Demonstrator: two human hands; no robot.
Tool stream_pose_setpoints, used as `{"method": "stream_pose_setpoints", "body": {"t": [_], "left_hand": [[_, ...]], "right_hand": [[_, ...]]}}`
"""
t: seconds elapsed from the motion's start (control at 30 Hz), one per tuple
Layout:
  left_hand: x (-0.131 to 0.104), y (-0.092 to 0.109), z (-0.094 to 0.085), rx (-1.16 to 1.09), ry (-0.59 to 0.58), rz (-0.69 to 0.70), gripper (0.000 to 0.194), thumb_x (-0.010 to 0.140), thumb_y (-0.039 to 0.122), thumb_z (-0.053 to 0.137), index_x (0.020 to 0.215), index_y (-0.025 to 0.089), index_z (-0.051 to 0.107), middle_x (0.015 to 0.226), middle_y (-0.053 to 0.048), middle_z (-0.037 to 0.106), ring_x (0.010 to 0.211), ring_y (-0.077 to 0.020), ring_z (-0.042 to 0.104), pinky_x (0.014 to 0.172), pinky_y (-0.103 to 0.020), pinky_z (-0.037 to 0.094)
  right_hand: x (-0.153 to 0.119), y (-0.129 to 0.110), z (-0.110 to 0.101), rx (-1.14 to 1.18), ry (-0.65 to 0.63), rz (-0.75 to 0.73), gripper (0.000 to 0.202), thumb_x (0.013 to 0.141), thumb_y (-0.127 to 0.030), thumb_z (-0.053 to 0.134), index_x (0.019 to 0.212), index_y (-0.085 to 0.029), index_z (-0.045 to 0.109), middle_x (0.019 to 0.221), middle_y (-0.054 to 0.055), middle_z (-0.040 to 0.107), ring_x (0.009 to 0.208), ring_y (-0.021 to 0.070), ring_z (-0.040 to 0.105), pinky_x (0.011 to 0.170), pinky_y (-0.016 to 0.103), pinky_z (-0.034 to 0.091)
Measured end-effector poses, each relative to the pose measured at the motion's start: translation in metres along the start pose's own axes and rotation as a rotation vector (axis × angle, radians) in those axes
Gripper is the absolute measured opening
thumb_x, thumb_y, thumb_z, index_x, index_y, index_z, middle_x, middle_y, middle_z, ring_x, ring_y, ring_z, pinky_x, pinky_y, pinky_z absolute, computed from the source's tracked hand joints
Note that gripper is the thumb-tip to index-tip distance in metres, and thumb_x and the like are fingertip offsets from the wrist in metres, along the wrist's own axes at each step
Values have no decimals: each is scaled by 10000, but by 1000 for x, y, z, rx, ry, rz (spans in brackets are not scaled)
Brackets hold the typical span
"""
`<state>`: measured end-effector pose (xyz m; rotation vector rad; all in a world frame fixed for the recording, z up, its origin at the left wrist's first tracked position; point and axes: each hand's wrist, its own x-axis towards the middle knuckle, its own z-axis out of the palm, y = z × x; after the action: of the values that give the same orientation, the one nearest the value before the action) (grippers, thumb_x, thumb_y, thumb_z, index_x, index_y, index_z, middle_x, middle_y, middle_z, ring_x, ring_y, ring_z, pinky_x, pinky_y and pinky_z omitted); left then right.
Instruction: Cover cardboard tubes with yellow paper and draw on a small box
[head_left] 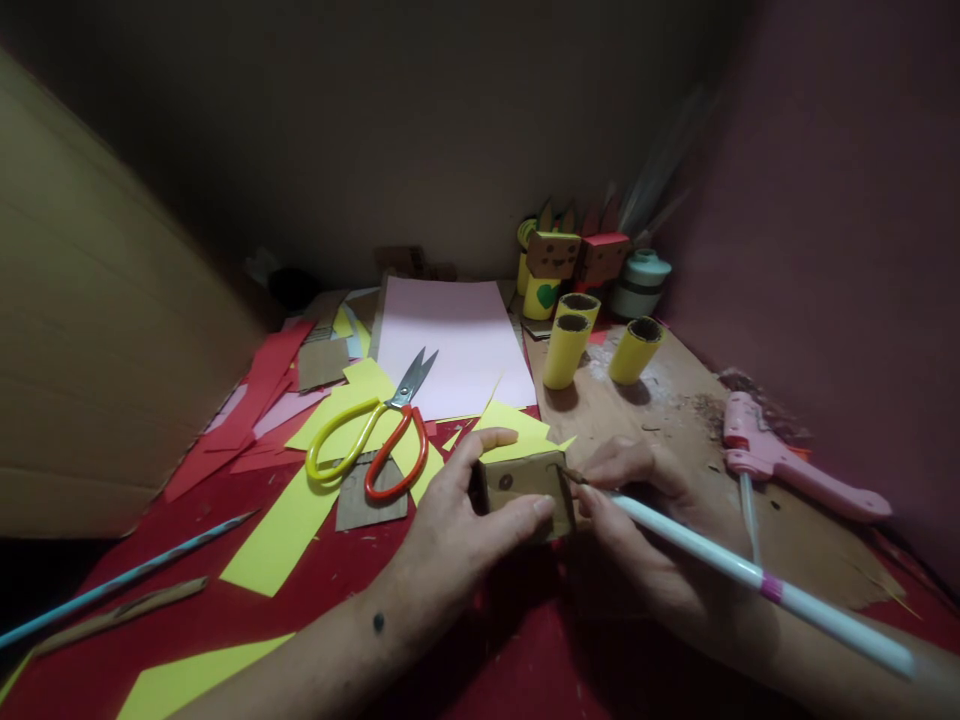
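Observation:
My left hand [457,520] grips a small brown cardboard box [529,485] by its sides, thumb across the front. One dark round spot is drawn on the box's face. In my right hand [637,510] is a slim paintbrush [697,540] with a white and pale blue handle and a purple band. Its dark tip is at the upper right of the box's front, where a small dark mark shows. Behind the box lie yellow paper scraps [517,425]. Scissors [397,430] with one yellow and one red handle lie spread to the left.
Several yellow tubes [568,352] stand on a wooden board [675,440], with finished box-headed figures [553,258] behind. A pink glue gun [787,465] lies right. Pink paper [454,340] lies at the back, red strips [259,400] left. Cardboard [112,300] walls the left side.

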<state>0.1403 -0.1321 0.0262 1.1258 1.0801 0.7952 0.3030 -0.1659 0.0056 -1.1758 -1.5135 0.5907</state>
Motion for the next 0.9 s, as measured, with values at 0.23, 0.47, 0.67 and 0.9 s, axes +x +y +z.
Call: {"method": "stream_pose_setpoints", "body": {"t": [0.23,0.47,0.67,0.9], "left_hand": [[-1,3,2,17,22,-9,488,689,250,711,1126,207,496,883,-39,667,770,-185,619,685,-299,510],[-1,4,0,25,15,-19,487,693,249,721,1125,201,503,877,-35,680,783,-187,627,689,-290,508],[0,3,-2,68,-43,-18,502,710,279,720,1146,209,481,858,-10,686,805,-172,636,724,-278,511],[0,0,-2,57,-35,-18,522,697,279,728,1151,211,481,891,-18,685,796,-164,631,705,-266,515]], "right_hand": [[1,-2,-1,-3,-20,-43,99,821,-166,578,798,-243,519,712,4,595,611,161,582,549,307,500],[1,-3,-1,17,-34,-51,110,820,-161,571,775,-240,510,685,-1,580,600,158,583,537,301,502],[0,-4,-1,-30,-17,-107,114,817,-131,567,843,-234,524,741,8,590,617,151,586,521,292,500],[-2,-3,0,-34,0,-87,101,826,-142,566,851,-231,527,752,8,588,613,151,580,521,299,493]]}}
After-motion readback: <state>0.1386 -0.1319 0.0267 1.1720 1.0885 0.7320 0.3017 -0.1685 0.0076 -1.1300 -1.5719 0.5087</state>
